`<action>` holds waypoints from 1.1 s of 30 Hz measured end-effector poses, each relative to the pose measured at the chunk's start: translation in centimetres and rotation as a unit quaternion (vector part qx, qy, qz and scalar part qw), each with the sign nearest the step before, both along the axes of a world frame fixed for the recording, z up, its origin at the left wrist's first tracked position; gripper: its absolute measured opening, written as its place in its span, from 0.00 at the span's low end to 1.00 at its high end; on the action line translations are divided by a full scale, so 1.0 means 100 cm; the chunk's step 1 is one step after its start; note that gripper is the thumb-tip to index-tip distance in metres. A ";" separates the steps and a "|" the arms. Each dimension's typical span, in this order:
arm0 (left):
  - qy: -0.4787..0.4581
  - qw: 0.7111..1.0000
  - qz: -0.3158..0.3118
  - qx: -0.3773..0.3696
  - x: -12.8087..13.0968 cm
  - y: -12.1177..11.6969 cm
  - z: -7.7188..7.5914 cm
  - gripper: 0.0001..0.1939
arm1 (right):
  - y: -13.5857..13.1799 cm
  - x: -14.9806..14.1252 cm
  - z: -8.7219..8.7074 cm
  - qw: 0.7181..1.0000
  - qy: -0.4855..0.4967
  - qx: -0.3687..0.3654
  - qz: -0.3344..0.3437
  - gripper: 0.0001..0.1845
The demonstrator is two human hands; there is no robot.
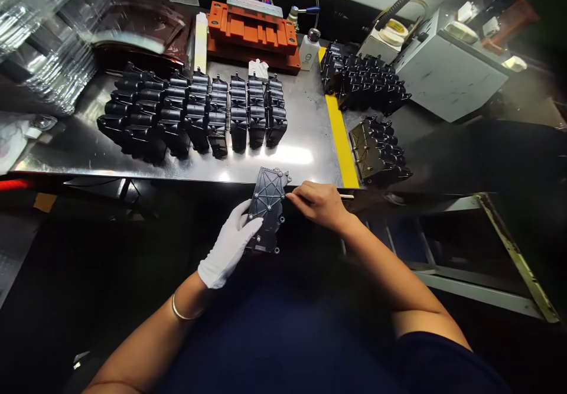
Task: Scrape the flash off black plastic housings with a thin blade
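Note:
My left hand [228, 246], in a white glove, grips a flat black ribbed plastic part [267, 208] from its left side, holding it just in front of the table's near edge. My right hand [316, 203], bare, pinches a thin wooden stick [346, 196] whose tip meets the part's right edge. Both hands hover over my lap, below the shiny metal table [305, 140].
Rows of black parts [195, 116] stand on the metal table. Two more piles of black parts [361, 81] [380, 152] lie right of a yellow stripe [339, 128]. An orange fixture [252, 31], a small bottle [310, 48] and a grey box [447, 72] sit behind.

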State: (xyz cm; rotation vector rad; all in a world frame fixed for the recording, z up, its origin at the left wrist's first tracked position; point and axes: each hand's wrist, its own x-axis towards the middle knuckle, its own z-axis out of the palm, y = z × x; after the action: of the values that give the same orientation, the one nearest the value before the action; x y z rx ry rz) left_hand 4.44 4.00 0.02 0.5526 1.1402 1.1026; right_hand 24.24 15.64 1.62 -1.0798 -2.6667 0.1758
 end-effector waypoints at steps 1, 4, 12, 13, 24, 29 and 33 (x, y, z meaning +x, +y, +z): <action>0.000 1.000 0.002 0.002 0.000 0.000 0.000 0.35 | -0.001 0.000 -0.001 1.000 0.006 0.001 -0.007 0.21; -0.002 1.000 0.007 0.006 0.001 0.001 0.000 0.35 | -0.005 -0.001 -0.003 0.999 0.025 0.006 -0.029 0.21; 0.011 1.000 0.016 0.003 0.002 0.002 0.000 0.35 | -0.011 -0.001 -0.007 0.997 0.054 -0.005 -0.060 0.19; 0.010 1.000 0.015 0.003 0.002 0.002 0.000 0.35 | -0.011 0.000 -0.007 0.996 0.056 0.000 -0.067 0.19; 0.020 1.000 0.012 0.000 0.001 0.000 -0.002 0.34 | -0.013 0.000 -0.009 0.989 0.106 -0.059 -0.087 0.18; 0.013 1.000 0.022 -0.002 0.002 0.001 -0.002 0.35 | -0.016 0.000 -0.009 0.983 0.120 -0.088 -0.105 0.19; 0.008 0.999 0.031 -0.009 0.003 0.001 -0.004 0.36 | -0.022 0.000 -0.009 0.976 0.141 -0.111 -0.122 0.19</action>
State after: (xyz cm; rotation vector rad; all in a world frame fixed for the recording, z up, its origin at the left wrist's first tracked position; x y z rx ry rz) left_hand 4.72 4.07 -0.39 0.5145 1.1866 1.1422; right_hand 24.24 13.40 0.73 -1.3280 -2.2808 0.5441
